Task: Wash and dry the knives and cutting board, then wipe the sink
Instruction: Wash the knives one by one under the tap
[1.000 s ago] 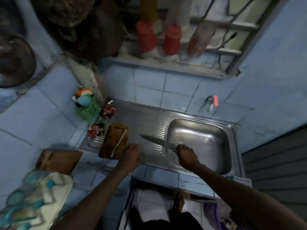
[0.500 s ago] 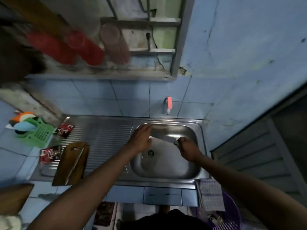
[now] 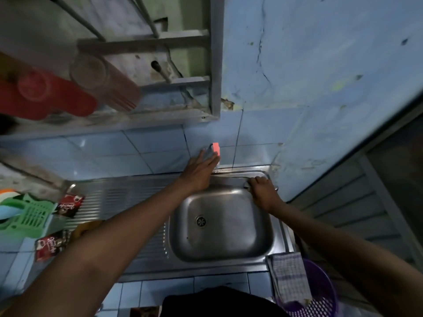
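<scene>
The steel sink (image 3: 229, 239) lies below me, its basin holding nothing. My left hand (image 3: 199, 171) reaches over the back rim, and its straight fingers touch the wall tap with the pink handle (image 3: 215, 149). At the sink's back right corner my right hand (image 3: 263, 192) is curled round the knife handle. A short grey bit of the knife (image 3: 246, 185) shows beside the fist; the blade is hard to make out. On the drainboard at left, my left forearm hides the wooden cutting board (image 3: 90, 225) except for a brown edge.
A checked cloth (image 3: 288, 275) hangs at the sink's front right corner over a purple basket (image 3: 320, 300). A green basket (image 3: 27, 216) and two red sachets (image 3: 68, 205) sit at the left. Red cups (image 3: 45, 94) lie on the window ledge above.
My left hand left the blade over the basin and went up to the tap. My right hand carried the knife to the back right corner. The view swung right.
</scene>
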